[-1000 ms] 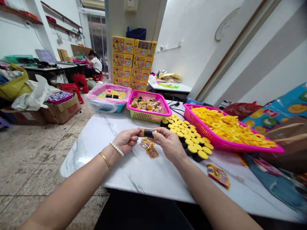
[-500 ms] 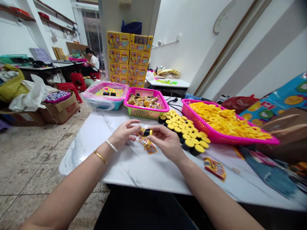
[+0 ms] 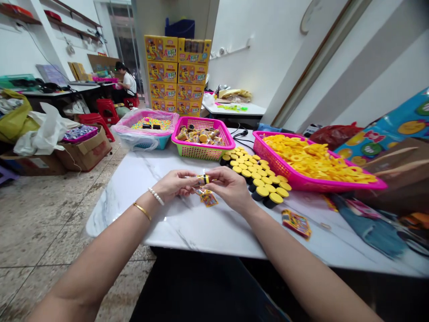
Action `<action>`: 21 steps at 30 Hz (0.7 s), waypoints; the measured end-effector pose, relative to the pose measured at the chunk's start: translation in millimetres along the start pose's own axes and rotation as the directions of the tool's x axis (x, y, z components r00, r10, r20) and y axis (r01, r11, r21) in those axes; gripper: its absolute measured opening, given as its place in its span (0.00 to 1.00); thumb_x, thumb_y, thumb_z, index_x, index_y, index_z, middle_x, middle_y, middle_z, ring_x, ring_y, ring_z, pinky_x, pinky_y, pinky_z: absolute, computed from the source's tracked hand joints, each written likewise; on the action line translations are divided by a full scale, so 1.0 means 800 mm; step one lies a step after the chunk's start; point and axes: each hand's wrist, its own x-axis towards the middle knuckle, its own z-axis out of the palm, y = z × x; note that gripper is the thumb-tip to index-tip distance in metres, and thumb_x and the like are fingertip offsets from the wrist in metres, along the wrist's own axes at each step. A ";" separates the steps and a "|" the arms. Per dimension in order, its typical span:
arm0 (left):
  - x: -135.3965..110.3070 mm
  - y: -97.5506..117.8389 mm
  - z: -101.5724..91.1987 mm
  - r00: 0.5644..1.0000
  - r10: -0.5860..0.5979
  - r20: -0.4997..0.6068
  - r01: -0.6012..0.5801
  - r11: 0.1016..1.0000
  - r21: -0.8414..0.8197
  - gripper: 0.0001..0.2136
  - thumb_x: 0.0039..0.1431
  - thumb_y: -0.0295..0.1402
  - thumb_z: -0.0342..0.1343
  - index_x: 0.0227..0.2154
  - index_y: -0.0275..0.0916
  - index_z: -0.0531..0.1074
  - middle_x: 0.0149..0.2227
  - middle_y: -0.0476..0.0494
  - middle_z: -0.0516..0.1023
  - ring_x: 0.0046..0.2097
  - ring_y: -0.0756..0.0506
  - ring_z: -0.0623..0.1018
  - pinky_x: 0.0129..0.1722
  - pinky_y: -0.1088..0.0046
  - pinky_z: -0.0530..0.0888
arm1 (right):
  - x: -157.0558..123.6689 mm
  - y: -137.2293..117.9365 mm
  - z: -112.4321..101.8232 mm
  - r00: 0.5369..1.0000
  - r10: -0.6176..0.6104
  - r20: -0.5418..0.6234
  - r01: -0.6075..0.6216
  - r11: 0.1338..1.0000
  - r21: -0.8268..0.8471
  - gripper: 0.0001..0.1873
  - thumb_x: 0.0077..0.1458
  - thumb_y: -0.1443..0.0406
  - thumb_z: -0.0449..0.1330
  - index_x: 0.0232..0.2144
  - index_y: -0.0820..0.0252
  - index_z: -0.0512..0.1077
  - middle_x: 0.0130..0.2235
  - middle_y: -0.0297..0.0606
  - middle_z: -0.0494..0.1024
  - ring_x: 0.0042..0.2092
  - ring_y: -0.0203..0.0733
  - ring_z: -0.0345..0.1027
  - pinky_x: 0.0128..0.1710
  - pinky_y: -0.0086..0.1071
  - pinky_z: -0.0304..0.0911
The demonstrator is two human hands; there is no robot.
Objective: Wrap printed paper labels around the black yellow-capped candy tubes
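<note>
Over the white table, my left hand (image 3: 177, 183) is closed, pinching a clear printed plastic wrapper at its left end. My right hand (image 3: 231, 188) grips a small black tub with a yellow lid (image 3: 203, 180), which lies on its side between the two hands, seemingly partly within the wrapper. Fingers hide much of both. Just below them, more printed wrappers (image 3: 209, 199) rest on the tabletop. Several upright black tubs with yellow lids (image 3: 260, 192) stand in rows beside my right hand.
Behind my hands is a pink-and-green basket (image 3: 201, 154) of wrapped tubs. A plastic-lined basin (image 3: 161, 142) with colourful beads stands left of it. At right sits a pink basket (image 3: 301, 180) of yellow plastic pieces; a stack of printed wrappers (image 3: 296, 223) lies nearer. A person (image 3: 126, 82) sits far back.
The hands have drawn closer together around the tub, and the left fingers have closed in from a looser spread. The camera view has shifted slightly.
</note>
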 end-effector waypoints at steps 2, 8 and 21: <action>0.001 -0.003 0.002 0.998 0.058 0.002 -0.058 0.996 0.061 0.17 0.43 0.35 0.71 0.35 0.31 0.79 0.28 0.43 0.78 0.25 0.54 0.72 0.26 0.77 0.66 | -0.002 -0.001 0.001 1.000 0.009 -0.017 -0.010 1.000 -0.015 0.14 0.43 0.60 0.71 0.35 0.56 0.79 0.38 0.38 0.77 0.40 0.42 0.74 0.42 0.40 0.76; 0.001 -0.009 0.012 0.962 0.271 0.008 -0.266 0.937 0.225 0.15 0.42 0.29 0.69 0.36 0.33 0.81 0.35 0.44 0.81 0.35 0.49 0.76 0.39 0.74 0.71 | -0.003 -0.008 0.010 0.940 0.341 -0.022 -0.333 0.928 0.164 0.18 0.33 0.58 0.75 0.28 0.60 0.79 0.29 0.37 0.81 0.31 0.41 0.75 0.37 0.39 0.75; 0.005 -0.003 0.008 0.989 0.145 -0.041 -0.136 0.975 0.176 0.16 0.48 0.43 0.67 0.26 0.32 0.74 0.17 0.51 0.68 0.18 0.55 0.64 0.19 0.78 0.58 | 0.004 0.002 0.001 0.889 0.405 0.215 -0.458 0.785 0.416 0.25 0.39 0.60 0.74 0.43 0.54 0.78 0.40 0.36 0.81 0.34 0.38 0.78 0.39 0.37 0.77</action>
